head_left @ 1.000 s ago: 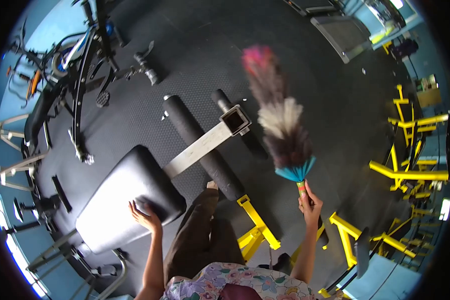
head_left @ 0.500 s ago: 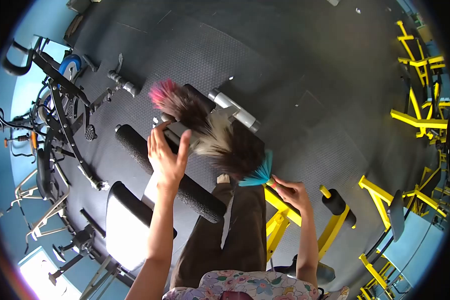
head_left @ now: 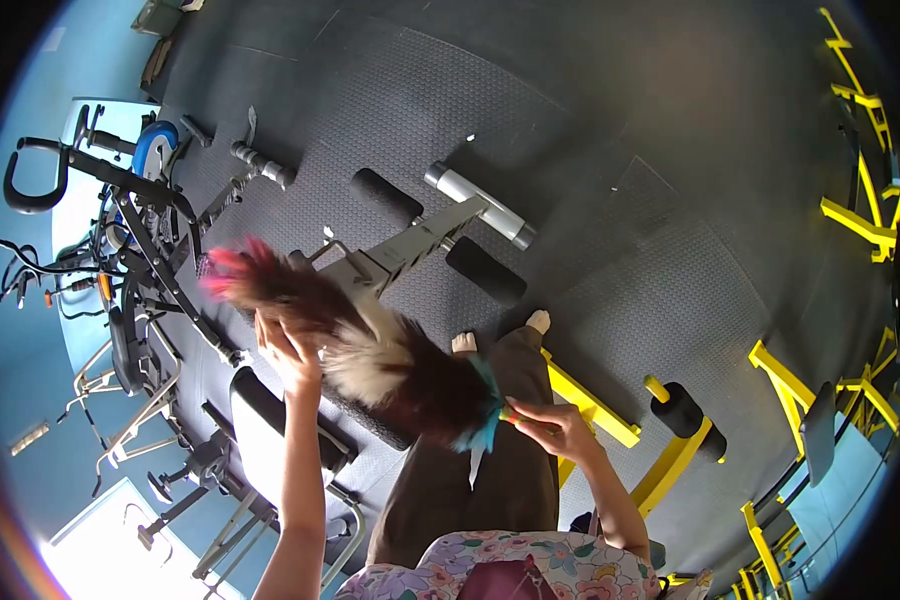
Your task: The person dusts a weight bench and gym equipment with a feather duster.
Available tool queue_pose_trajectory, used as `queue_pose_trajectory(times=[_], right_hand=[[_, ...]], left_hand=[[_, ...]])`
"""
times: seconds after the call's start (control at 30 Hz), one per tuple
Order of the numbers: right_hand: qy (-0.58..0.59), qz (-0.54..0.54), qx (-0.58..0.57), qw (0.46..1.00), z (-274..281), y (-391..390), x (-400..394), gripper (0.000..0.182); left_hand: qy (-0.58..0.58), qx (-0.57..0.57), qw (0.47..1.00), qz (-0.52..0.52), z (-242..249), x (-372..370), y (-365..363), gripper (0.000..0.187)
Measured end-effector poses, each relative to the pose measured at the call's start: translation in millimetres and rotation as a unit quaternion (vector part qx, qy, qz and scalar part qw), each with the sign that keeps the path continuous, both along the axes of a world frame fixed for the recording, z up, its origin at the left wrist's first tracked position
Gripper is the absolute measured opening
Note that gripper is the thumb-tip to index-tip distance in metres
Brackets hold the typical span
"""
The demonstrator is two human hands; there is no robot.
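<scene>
A feather duster point(head_left: 420, 385) with pink, brown, cream and teal bands stretches across the middle of the view, its pink tip at the upper left. The thin yellow-green handle is pinched in my right hand point(head_left: 562, 432), just past the teal end. My left hand point(head_left: 295, 362) is raised beside the feathers, its fingers apart and partly covered by the brown part. Beneath the duster stands a grey exercise bench, whose foam roller point(head_left: 375, 425) is mostly hidden. The white seat pad point(head_left: 255, 440) lies below my left hand.
Foam leg rollers point(head_left: 485, 272) and a silver-capped foot bar point(head_left: 480, 205) stick out ahead on the dark mat floor point(head_left: 570, 120). Exercise bikes point(head_left: 135, 185) crowd the left. Yellow gym frames point(head_left: 785, 385) stand at the right, one close beside my legs.
The feather duster has swept left and toward me, now overlapping my left hand. My right hand moved slightly nearer and left with the handle. The view has shifted, showing more of the bench's foot end.
</scene>
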State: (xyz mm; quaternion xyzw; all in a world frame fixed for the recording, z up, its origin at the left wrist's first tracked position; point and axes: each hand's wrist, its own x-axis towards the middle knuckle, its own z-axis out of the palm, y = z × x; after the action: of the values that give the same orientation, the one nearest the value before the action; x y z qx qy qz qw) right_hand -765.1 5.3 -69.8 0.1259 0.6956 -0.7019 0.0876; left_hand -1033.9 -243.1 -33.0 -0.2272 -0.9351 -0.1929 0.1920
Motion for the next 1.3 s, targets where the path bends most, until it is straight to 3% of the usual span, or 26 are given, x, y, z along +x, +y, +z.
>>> queue_pose_trajectory(times=[0.07, 0.2, 0.27, 0.37, 0.47, 0.5, 0.53, 0.63, 0.7, 0.8, 0.83, 0.93, 1.2, 1.23, 1.3], right_hand=[[0.019, -0.023, 0.014, 0.999, -15, 4, 4, 0.033], [0.042, -0.109, -0.002, 0.993, -45, 14, 18, 0.032], [-0.025, -0.12, -0.038, 0.992, -44, 22, 12, 0.029], [-0.034, -0.047, -0.032, 0.998, -54, 35, 3, 0.028], [-0.008, -0.06, -0.032, 0.998, -85, 30, 1, 0.028], [-0.036, -0.08, -0.037, 0.995, -92, 33, 1, 0.029], [-0.166, -0.044, -0.022, 0.985, -84, 44, -7, 0.03], [-0.166, -0.013, -0.001, 0.986, -92, 59, -6, 0.03], [-0.077, 0.01, -0.044, 0.996, -98, 62, 6, 0.03], [-0.082, -0.014, -0.019, 0.996, -106, 68, 11, 0.031], [-0.203, 0.029, -0.01, 0.979, -93, 80, 0, 0.03], [-0.112, -0.021, -0.078, 0.99, -105, 83, 4, 0.029], [-0.144, 0.0, -0.004, 0.99, -118, 89, -1, 0.03], [-0.096, -0.045, -0.079, 0.991, -126, 86, -1, 0.031], [-0.104, -0.03, -0.063, 0.992, -133, 91, 7, 0.031]], left_hand=[[-0.133, 0.046, 0.988, 0.067, 20, 6, 21, 0.042], [-0.112, 0.056, 0.988, 0.086, 17, 8, 28, 0.042], [-0.089, 0.047, 0.991, 0.087, 16, 6, 29, 0.041], [-0.096, 0.067, 0.989, 0.092, 13, 6, 28, 0.043], [-0.089, 0.06, 0.99, 0.092, 13, 5, 30, 0.043], [-0.099, 0.063, 0.988, 0.102, 13, 6, 32, 0.043], [-0.097, 0.059, 0.988, 0.102, 13, 6, 33, 0.043], [-0.075, 0.049, 0.991, 0.098, 12, 4, 36, 0.042], [-0.066, 0.05, 0.992, 0.1, 8, 4, 33, 0.039], [-0.069, 0.053, 0.992, 0.096, 3, 5, 27, 0.037], [-0.078, 0.053, 0.991, 0.1, 4, 5, 29, 0.035], [-0.09, 0.064, 0.989, 0.093, 3, 5, 28, 0.036], [-0.082, 0.052, 0.991, 0.095, 5, 6, 33, 0.037], [-0.081, 0.057, 0.991, 0.094, 4, 5, 33, 0.036], [-0.073, 0.046, 0.992, 0.089, 4, 3, 34, 0.036]])
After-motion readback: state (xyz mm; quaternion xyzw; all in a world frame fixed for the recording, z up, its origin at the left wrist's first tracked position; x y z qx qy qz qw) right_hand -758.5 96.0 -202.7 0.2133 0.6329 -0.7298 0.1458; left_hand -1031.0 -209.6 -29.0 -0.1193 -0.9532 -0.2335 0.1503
